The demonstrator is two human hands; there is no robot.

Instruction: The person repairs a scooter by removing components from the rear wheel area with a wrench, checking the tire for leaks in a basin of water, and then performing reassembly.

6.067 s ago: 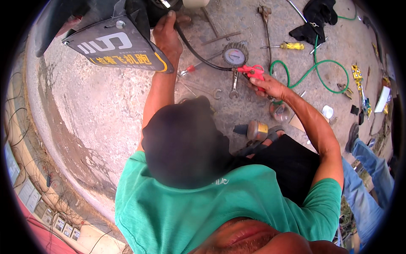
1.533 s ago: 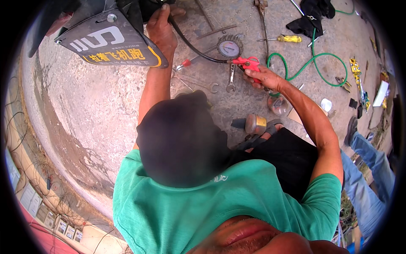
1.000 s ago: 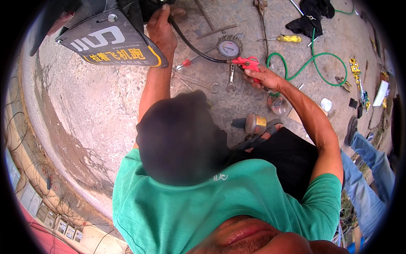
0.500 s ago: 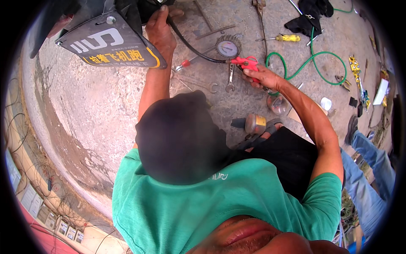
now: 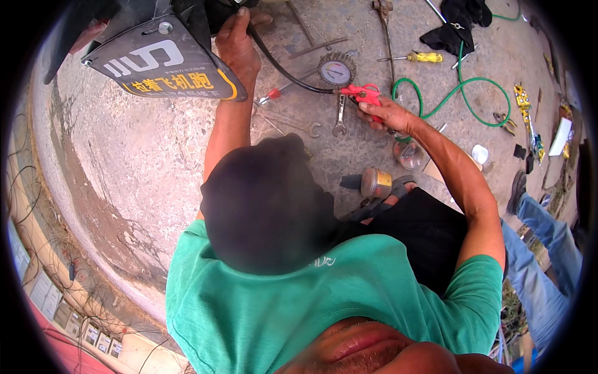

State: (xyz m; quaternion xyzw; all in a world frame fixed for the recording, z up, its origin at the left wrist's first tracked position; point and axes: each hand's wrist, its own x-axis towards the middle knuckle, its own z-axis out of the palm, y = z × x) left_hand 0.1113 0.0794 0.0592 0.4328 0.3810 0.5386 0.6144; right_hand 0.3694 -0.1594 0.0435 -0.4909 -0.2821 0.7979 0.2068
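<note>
Wrench [image 5: 340, 117] partly beneath red inflator [image 5: 369, 95], screwdriver [image 5: 426, 57] nearby

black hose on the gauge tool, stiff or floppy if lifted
Probably springy rather than limp: the black hose spans from the left hand to the red inflator in a smooth bow. Likely light, being slender beside the dial gauge.

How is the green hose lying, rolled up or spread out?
Spread out: the green hose curves across the ground in wide, loose loops.

Bright, diffuse daylight, paler ground [image 5: 149, 162] at left, bowed edges, black corners
</note>
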